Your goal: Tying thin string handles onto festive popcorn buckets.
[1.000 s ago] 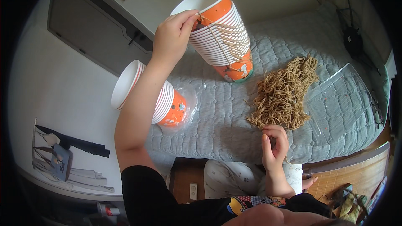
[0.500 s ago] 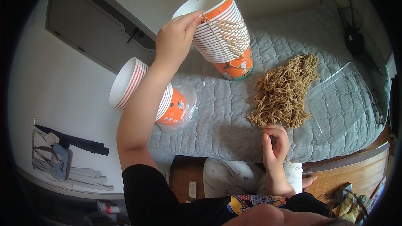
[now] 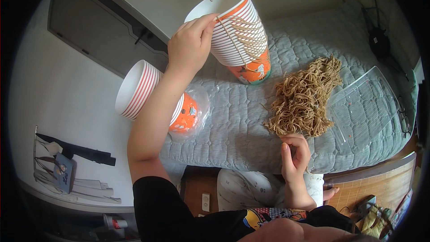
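A tall stack of nested paper cups [image 3: 239,36], white inside with orange printed sides, stands tilted on the bed. Several tan strings [image 3: 244,36] drape down its side from near the rim. My left hand [image 3: 190,40] is at the left side of that rim, thumb and fingers pinched on the top of one string. Below the tangled pile of tan strings [image 3: 307,98], my right hand [image 3: 294,157] is raised with curled fingers, thumb close to the index finger. A thin strand shows beside its palm; what the fingertips hold is too small to make out.
A second stack of cups [image 3: 139,90], partly in a clear plastic bag [image 3: 202,112], lies behind my left forearm. A clear plastic tray or lid [image 3: 365,107] rests right of the pile on the grey quilted bed [image 3: 233,139]. Glasses [image 3: 404,121] lie at the bed's right edge.
My left hand has shifted very slightly down along the rim, and its forearm a little to the right. The right hand and the string pile look the same.
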Available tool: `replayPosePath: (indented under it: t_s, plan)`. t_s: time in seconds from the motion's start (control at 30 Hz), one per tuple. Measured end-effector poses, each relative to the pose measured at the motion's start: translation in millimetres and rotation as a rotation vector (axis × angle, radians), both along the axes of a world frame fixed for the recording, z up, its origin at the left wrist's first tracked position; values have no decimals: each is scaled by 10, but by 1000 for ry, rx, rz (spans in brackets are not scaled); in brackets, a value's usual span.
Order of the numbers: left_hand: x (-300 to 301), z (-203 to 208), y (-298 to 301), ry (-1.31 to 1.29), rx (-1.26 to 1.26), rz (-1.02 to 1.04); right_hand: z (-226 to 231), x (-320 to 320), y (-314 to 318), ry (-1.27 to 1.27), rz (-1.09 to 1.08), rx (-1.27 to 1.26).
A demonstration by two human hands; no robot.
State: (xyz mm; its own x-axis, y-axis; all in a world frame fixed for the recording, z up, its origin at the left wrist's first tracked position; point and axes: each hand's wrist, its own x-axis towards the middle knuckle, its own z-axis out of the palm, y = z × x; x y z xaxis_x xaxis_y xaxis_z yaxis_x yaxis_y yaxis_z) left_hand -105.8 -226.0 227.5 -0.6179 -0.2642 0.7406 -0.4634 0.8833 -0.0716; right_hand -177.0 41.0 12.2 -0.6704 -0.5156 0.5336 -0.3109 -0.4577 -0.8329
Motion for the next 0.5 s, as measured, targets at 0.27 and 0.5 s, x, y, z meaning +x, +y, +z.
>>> replayPosePath:
  t_s: [0.27, 0.5]
  plan:
    - [29, -185, -101, -58, -157, 2, -5, 0, 3, 0, -2, 13]
    - [26, -210, -173, -54, -147, -43, -29, 5, 5, -3, -1, 19]
